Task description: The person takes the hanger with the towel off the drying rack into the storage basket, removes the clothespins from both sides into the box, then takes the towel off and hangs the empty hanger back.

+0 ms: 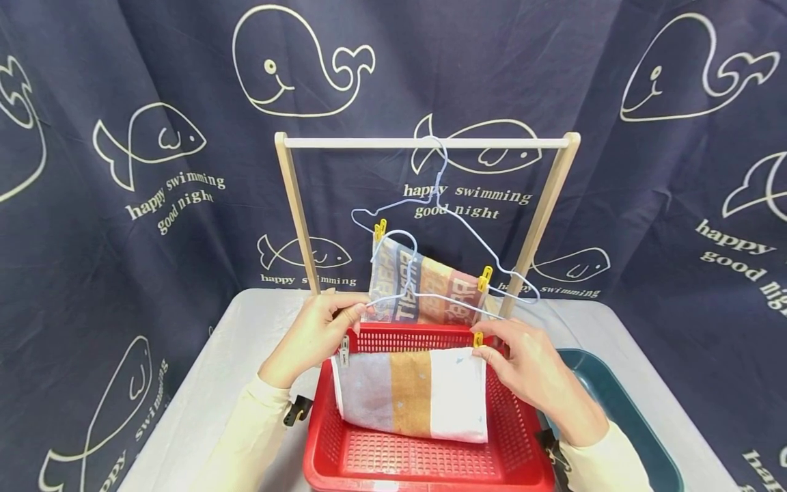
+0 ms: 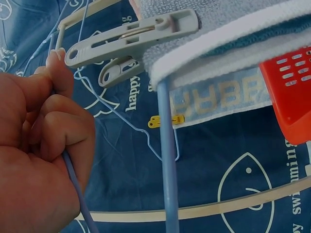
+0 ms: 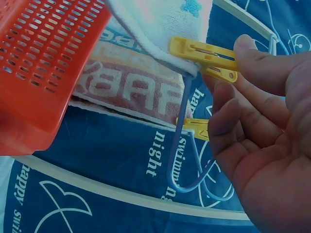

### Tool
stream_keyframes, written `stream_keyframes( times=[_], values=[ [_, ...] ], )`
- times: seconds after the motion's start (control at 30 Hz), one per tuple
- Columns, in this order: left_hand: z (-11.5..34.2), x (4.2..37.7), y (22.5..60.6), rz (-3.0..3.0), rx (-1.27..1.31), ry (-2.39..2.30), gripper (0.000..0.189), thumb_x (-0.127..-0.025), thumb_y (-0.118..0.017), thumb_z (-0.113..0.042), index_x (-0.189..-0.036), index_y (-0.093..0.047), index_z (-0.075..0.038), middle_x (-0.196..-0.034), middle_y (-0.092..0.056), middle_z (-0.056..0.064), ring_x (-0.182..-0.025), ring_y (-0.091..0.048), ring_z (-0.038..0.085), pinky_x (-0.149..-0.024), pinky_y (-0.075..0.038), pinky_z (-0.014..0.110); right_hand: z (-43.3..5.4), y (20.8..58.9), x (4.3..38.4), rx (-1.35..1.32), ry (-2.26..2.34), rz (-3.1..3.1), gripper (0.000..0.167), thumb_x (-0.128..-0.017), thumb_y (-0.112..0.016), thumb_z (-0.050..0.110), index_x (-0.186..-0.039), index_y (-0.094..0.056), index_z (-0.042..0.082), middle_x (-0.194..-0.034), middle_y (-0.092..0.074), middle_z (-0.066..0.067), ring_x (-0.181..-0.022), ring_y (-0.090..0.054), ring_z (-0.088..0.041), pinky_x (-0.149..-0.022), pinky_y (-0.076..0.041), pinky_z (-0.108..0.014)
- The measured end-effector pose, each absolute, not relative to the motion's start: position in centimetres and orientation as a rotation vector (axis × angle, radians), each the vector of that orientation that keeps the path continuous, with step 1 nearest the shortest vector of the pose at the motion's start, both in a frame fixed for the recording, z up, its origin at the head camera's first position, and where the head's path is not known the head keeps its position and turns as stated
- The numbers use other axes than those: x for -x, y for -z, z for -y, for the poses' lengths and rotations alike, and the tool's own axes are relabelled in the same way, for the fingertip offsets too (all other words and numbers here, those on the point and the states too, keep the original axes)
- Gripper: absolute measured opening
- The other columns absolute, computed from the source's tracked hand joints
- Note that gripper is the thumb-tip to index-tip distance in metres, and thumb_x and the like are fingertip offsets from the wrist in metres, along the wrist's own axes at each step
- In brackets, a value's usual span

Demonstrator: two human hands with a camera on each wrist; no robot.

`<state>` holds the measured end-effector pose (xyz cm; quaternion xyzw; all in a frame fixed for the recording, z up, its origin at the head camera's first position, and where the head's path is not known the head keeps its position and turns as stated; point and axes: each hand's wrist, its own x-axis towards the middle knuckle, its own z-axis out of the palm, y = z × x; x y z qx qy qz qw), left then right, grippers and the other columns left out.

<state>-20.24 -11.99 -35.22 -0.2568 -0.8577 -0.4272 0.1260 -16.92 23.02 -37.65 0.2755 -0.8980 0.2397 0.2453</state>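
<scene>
My left hand (image 1: pixel 316 335) grips the left side of a blue wire hanger (image 1: pixel 451 301) just below its hook. From its lower bar hangs a striped towel (image 1: pixel 410 393) in grey, mustard and white. A grey clothespin (image 2: pixel 131 39) clamps the towel's left corner, close to the left fingers. At the opposite corner, my right hand (image 1: pixel 531 359) pinches the handles of a yellow clothespin (image 3: pixel 204 51) between thumb and fingers. In the right wrist view its jaws overlap the towel's white corner and the hanger wire.
A red perforated basket (image 1: pixel 320 451) stands below the towel. Behind it, a wooden rack (image 1: pixel 295 198) with a white rod (image 1: pixel 344 143) carries another blue hanger (image 1: pixel 470 229) with a lettered towel (image 1: pixel 424 287) clipped on. A teal tray (image 1: pixel 621 410) lies at the right on the white table (image 1: pixel 203 383).
</scene>
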Motion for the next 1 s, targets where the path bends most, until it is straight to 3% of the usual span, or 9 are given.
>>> stream_keyframes(
  times=[0.23, 0.6, 1.0],
  values=[
    [11.98, 20.29, 35.23, 2.494, 0.744, 1.238, 0.020, -0.099, -0.068, -0.011, -0.111, -0.080, -0.023, -0.070, -0.063, 0.003, -0.060, -0.054, 0.011, -0.055, -0.047, 0.029, -23.15, 37.77, 17.02, -0.763, -0.652, 2.437, 0.033, -0.077, -0.089, 0.007, -0.106, -0.076, 0.014, -0.094, -0.072, 0.002, -0.075, -0.055, -0.008, -0.062, -0.050, -0.026],
    [11.79, 20.32, 35.16, 2.503, 0.721, 1.225, 0.020, -0.098, -0.070, -0.011, -0.111, -0.080, -0.022, -0.074, -0.062, -0.009, -0.069, -0.056, 0.011, -0.061, -0.049, 0.029, -23.39, 37.99, 16.98, -0.764, -0.682, 2.442, 0.034, -0.078, -0.089, 0.007, -0.109, -0.075, 0.013, -0.100, -0.074, 0.001, -0.087, -0.067, -0.013, -0.069, -0.061, -0.034],
    [11.76, 20.29, 35.26, 2.519, 0.709, 1.267, 0.021, -0.098, -0.070, -0.012, -0.115, -0.079, -0.020, -0.072, -0.064, -0.008, -0.060, -0.056, 0.012, -0.054, -0.048, 0.029, -23.71, 38.21, 16.98, -0.772, -0.689, 2.411, 0.034, -0.078, -0.089, 0.008, -0.109, -0.076, 0.014, -0.101, -0.075, 0.002, -0.091, -0.070, -0.016, -0.072, -0.063, -0.039]
  ],
)
